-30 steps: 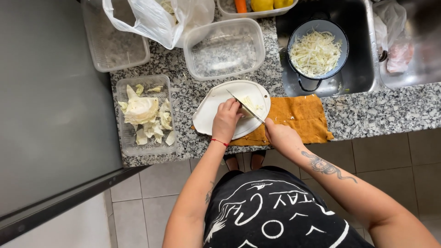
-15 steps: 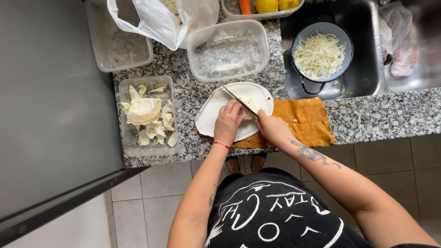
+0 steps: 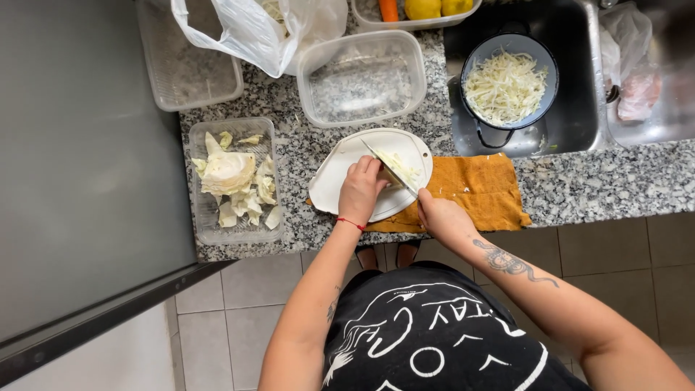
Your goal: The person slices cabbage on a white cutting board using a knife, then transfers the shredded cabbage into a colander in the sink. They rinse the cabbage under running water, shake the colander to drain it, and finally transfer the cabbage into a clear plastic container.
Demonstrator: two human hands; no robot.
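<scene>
A white cutting board (image 3: pixel 340 174) lies on the speckled granite counter (image 3: pixel 579 185), partly over an orange cloth (image 3: pixel 478 192). My left hand (image 3: pixel 360 190) presses down on a piece of cabbage on the board, with shredded cabbage (image 3: pixel 398 165) just beyond the fingers. My right hand (image 3: pixel 438 213) grips the handle of a knife (image 3: pixel 387 170) whose blade slants across the board beside my left fingers.
A dark pot of shredded cabbage (image 3: pixel 507 87) sits in the sink. A clear tray with cabbage leaves (image 3: pixel 232 181) lies at the left. An empty clear container (image 3: pixel 362 76), a plastic bag (image 3: pixel 253 29) and another clear tub (image 3: pixel 188 72) stand behind. A grey appliance surface (image 3: pixel 79 166) borders the left.
The knife has worked slightly along the cabbage. Both hands stay on the board in nearly the same place; the view has shifted a little.
</scene>
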